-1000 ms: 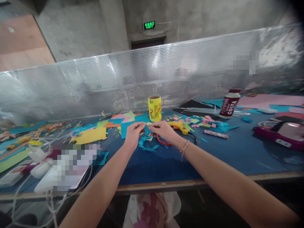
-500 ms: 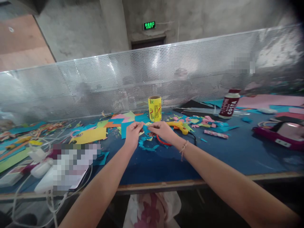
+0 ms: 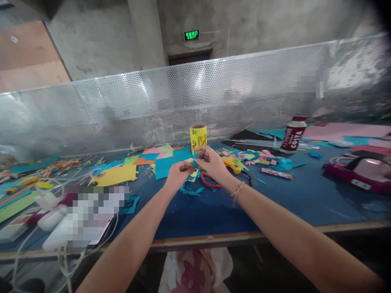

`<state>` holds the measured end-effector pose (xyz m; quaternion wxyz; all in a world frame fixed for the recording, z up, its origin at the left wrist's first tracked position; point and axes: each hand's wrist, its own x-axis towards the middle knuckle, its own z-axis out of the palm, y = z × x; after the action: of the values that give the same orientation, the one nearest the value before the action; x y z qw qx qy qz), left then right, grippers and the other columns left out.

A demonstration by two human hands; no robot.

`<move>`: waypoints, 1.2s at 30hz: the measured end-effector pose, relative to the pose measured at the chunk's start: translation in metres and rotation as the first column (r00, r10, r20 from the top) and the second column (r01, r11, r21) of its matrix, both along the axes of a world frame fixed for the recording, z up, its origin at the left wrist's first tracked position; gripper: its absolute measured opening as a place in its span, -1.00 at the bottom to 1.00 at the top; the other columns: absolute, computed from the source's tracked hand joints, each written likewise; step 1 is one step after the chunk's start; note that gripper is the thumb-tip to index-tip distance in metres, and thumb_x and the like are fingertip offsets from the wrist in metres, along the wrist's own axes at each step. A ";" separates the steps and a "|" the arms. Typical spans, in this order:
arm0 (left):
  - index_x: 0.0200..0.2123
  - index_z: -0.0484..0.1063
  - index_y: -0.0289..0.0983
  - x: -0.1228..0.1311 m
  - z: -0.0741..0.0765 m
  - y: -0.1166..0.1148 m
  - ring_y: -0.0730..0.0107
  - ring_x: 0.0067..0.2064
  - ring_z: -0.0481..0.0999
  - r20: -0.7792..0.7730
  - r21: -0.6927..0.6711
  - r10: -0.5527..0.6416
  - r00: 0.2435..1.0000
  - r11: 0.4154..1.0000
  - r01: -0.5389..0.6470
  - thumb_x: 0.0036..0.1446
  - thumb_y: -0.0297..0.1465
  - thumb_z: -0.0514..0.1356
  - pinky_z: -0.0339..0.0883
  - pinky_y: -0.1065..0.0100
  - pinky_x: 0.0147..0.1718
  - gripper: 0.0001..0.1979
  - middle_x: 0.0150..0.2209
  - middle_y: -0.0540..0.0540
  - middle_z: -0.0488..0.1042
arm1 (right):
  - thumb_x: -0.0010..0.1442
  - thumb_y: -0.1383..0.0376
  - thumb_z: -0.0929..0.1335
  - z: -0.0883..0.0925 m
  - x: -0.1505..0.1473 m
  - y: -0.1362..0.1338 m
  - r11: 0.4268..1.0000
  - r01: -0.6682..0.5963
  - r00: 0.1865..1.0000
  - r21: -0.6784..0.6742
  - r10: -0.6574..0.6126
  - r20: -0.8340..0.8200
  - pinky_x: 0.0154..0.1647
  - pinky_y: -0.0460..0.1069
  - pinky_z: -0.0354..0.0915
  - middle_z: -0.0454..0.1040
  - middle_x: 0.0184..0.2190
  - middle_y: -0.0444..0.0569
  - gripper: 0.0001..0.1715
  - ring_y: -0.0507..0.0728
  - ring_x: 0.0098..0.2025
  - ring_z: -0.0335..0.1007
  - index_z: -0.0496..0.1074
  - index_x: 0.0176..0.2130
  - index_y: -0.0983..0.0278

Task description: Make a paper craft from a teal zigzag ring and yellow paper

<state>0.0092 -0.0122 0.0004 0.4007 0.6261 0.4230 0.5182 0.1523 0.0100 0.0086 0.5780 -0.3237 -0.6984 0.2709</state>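
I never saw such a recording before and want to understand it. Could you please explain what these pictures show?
There is no machine: you see a person's bare left hand and right hand. One head-worn camera takes every picture, looking forward and down. On the table lie blue sheets, paper scraps and a yellow tool; a roll stands behind the hands, a bottle farther right. The right hand seems to hold a small blue piece; whether the left grips it too is unclear.

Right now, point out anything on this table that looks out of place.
White cables lie tangled at the left and droop over the table's front edge, where they could snag. Ragged blue paper strips lie loose near the left hand.
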 end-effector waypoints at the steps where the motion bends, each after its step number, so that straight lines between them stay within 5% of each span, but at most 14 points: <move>1: -0.53 0.40 -0.30 0.001 0.000 0.000 0.44 -0.47 0.40 -0.023 0.027 -0.001 1.000 1.000 0.001 -0.17 -0.36 0.23 0.23 0.42 -0.49 -0.87 -0.53 -0.05 0.44 | -0.05 0.35 0.34 0.000 -0.001 -0.001 1.000 -0.014 1.000 -0.005 0.014 0.003 -0.29 -0.03 0.29 0.34 -0.44 -0.11 -0.69 0.03 -0.35 0.33 0.29 -0.22 0.26; 9: -0.44 0.40 -0.30 -0.004 0.006 -0.004 0.42 -0.45 0.43 0.000 0.244 0.166 0.986 0.956 -0.161 -0.04 -0.22 0.17 0.29 0.39 -0.43 -0.77 -0.51 -0.04 0.43 | -0.09 0.34 0.37 -0.001 -0.004 -0.004 0.997 -0.063 0.998 -0.055 0.063 0.002 -0.28 -0.02 0.32 0.41 -0.40 -0.07 -0.67 0.06 -0.30 0.38 0.35 -0.23 0.26; 27: -0.47 0.43 -0.29 -0.002 0.004 -0.003 0.51 -0.50 0.34 0.167 0.216 0.111 0.980 0.965 -0.146 -0.13 -0.26 0.24 0.22 0.43 -0.47 -0.80 -0.51 0.00 0.42 | -0.05 0.32 0.36 -0.003 -0.007 -0.010 0.995 -0.100 0.993 -0.012 0.100 0.056 -0.31 -0.02 0.31 0.43 -0.45 -0.11 -0.71 0.04 -0.37 0.37 0.34 -0.24 0.24; 36: -0.51 0.43 -0.29 0.000 0.004 -0.001 0.58 -0.55 0.25 0.377 0.031 0.043 0.925 0.998 -0.060 -0.23 -0.29 0.30 0.15 0.46 -0.51 -0.79 -0.61 0.06 0.32 | -0.08 0.33 0.37 -0.001 -0.008 -0.013 0.993 -0.111 0.993 -0.038 0.112 0.037 -0.35 -0.05 0.30 0.39 -0.47 -0.12 -0.71 0.02 -0.40 0.34 0.34 -0.26 0.25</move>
<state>0.0093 -0.0129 0.0046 0.4473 0.5122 0.3438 0.6476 0.1447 -0.0026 0.0071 0.5421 -0.2998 -0.7217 0.3089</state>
